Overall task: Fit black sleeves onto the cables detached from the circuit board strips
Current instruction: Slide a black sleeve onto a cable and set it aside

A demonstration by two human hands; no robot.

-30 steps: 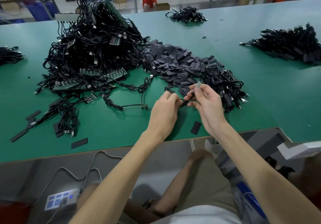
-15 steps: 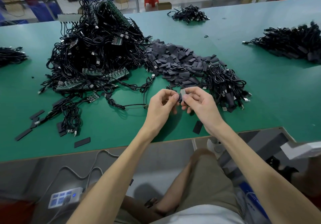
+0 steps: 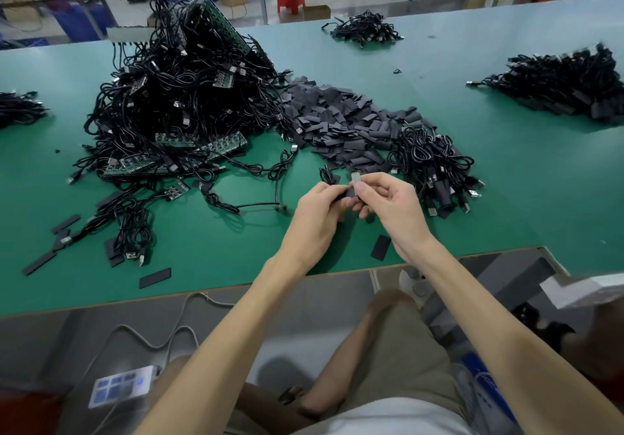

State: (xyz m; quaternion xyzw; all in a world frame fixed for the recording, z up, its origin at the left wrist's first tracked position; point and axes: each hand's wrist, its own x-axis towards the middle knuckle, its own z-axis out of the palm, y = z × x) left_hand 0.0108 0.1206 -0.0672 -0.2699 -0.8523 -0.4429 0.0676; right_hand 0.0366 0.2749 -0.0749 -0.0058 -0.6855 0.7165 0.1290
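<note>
My right hand [image 3: 388,205] pinches a cable's silver USB plug [image 3: 355,178], which points up. Just below the plug sits a black sleeve [image 3: 351,192], and my left hand [image 3: 319,210] pinches it where the two hands meet above the green table [image 3: 506,178]. The cable's coiled end [image 3: 327,175] sticks out behind my left hand. A big tangle of black cables with green circuit board strips [image 3: 175,110] lies to the left. Behind my hands is a heap of loose black sleeves [image 3: 337,124], and a bundle of cables [image 3: 435,168] lies to their right.
Loose flat sleeves lie near the front edge, one [image 3: 381,247] under my right wrist and another [image 3: 155,277] further left. More cable piles sit at the far right [image 3: 567,87], far back [image 3: 363,27] and left edge [image 3: 18,109]. A white power strip [image 3: 121,385] lies on the floor.
My hands have drawn closer together. The silver plug, tilted right a second ago, now stands upright, with the sleeve right below it.
</note>
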